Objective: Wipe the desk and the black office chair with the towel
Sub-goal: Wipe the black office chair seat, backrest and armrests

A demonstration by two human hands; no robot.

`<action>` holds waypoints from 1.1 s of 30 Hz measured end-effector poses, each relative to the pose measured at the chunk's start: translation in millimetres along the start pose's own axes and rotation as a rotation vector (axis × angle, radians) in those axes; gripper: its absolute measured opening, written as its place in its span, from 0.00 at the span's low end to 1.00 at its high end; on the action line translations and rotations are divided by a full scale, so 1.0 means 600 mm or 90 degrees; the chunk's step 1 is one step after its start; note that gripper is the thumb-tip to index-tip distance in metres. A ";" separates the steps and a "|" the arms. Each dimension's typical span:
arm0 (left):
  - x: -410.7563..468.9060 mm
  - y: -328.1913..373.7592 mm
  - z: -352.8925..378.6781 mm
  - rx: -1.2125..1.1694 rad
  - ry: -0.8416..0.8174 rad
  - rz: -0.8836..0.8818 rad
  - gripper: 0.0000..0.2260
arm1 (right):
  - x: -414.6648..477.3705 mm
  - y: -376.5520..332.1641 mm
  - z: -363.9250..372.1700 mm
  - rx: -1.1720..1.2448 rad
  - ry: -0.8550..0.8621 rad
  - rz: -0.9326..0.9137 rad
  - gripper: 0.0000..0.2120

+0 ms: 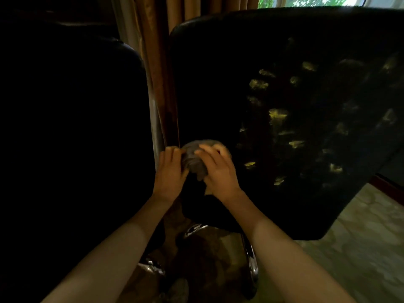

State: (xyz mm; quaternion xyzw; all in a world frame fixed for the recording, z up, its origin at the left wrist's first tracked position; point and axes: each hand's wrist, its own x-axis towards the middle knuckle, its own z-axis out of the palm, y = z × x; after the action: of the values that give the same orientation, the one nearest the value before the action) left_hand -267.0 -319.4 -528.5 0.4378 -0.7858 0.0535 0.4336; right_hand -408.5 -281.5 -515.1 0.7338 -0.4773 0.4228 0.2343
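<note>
Dimly, left hand (171,170) and right hand (217,170) grip the towel (194,159) on the chair (218,84) (mostly shadowed).

Daylight and green foliage show through a window (306,1) at upper right of a dim room. Gold-brown curtains (157,62) hang to its left. Below right, a pale, mottled floor (360,248) meets a dark red skirting strip (387,188).

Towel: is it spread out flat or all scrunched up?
Scrunched up. The towel is a rounded grey wad held between the left hand and right hand, at the black chair.
</note>
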 end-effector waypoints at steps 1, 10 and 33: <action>0.014 0.007 -0.008 -0.029 0.032 -0.027 0.11 | 0.023 -0.005 -0.003 -0.005 0.032 -0.018 0.17; 0.011 -0.013 0.031 0.094 -0.073 -0.207 0.08 | 0.005 0.005 0.065 -0.112 -0.143 -0.043 0.30; 0.039 0.100 -0.046 0.092 -0.115 0.198 0.22 | -0.044 0.043 -0.096 -0.147 -0.155 -0.051 0.46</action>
State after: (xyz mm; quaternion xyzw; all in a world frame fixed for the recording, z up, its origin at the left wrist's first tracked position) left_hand -299.2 -284.8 -476.7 0.3445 -0.8736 0.1369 0.3153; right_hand -459.7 -236.3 -508.0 0.7660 -0.5182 0.2635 0.2744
